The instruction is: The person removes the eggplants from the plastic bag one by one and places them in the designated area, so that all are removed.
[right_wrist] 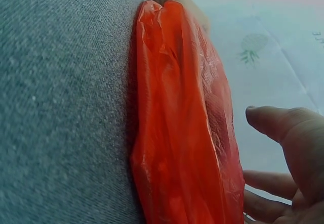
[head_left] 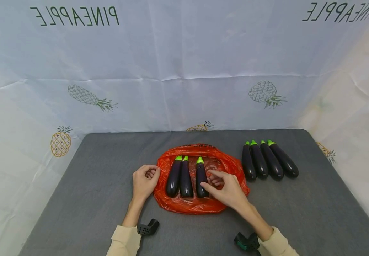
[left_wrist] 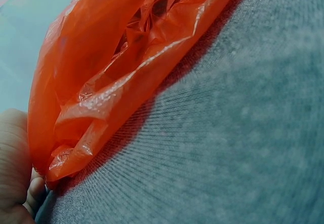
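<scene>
A red plastic bag (head_left: pixel 192 208) lies spread with its mouth wide on the table, and three dark purple eggplants with bright green caps rest inside it. Two of them, the left eggplant (head_left: pixel 173 179) and the middle eggplant (head_left: pixel 186 181), lie side by side; the third eggplant (head_left: pixel 201 174) sits a little apart to their right. My left hand (head_left: pixel 144 182) pinches the bag's left rim. Over the bag's right part is my right hand (head_left: pixel 229 190), thumb and fingers spread beside the third eggplant and holding nothing. In the right wrist view the eggplants are hidden behind the bag's wall.
Several more eggplants (head_left: pixel 269 161) lie in a row on the grey table (head_left: pixel 107 185), just right of the bag. A pale cloth (head_left: pixel 171 103) printed with pineapples hangs behind the table. Each wrist wears a black device (head_left: pixel 149 227).
</scene>
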`<act>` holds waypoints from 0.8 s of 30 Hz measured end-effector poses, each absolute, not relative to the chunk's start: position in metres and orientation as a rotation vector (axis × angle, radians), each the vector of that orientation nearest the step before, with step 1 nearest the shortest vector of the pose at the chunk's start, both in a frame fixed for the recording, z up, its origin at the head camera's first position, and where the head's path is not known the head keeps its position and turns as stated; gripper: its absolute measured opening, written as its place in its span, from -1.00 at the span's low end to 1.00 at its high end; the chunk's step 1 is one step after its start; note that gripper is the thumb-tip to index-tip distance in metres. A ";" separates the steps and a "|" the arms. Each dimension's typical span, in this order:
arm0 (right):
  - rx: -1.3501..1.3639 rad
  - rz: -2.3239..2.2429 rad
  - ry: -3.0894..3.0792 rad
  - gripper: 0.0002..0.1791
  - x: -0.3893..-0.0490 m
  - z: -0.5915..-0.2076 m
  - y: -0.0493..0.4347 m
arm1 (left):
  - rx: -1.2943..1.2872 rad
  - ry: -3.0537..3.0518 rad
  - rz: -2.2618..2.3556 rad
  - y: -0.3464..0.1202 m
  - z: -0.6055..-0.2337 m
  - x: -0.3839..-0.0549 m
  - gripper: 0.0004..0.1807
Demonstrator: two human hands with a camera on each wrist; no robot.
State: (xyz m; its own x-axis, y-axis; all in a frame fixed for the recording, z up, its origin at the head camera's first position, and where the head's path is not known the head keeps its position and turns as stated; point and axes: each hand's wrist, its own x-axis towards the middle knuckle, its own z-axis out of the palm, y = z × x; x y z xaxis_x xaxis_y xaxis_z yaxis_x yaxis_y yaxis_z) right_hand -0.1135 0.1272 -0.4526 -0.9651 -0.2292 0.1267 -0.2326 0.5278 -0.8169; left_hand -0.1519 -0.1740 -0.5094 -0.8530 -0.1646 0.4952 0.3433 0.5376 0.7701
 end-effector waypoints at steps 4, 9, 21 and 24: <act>0.402 1.466 -2.743 -0.41 -0.114 -0.455 0.126 | -0.147 -2.256 -1.289 -0.174 -0.509 -0.152 -0.94; 0.385 1.466 -2.751 -0.39 -0.114 -0.455 0.124 | -0.148 -2.256 -1.282 -0.174 -0.508 -0.151 -0.94; 0.356 1.473 -2.771 -0.35 -0.114 -0.457 0.120 | -0.164 -2.240 -1.285 -0.174 -0.510 -0.152 -0.94; 0.356 1.475 -2.775 -0.35 -0.113 -0.457 0.120 | -0.163 -2.238 -1.286 -0.174 -0.510 -0.152 -0.94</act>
State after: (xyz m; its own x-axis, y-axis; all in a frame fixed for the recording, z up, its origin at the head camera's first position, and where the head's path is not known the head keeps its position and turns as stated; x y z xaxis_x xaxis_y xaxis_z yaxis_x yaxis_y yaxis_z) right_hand -0.1135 0.1196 -0.4573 -0.9745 -0.2072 0.0864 -0.1876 0.5399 -0.8206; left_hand -0.1523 -0.1742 -0.5105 -0.8425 -0.1612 0.5141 0.3629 0.5355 0.7626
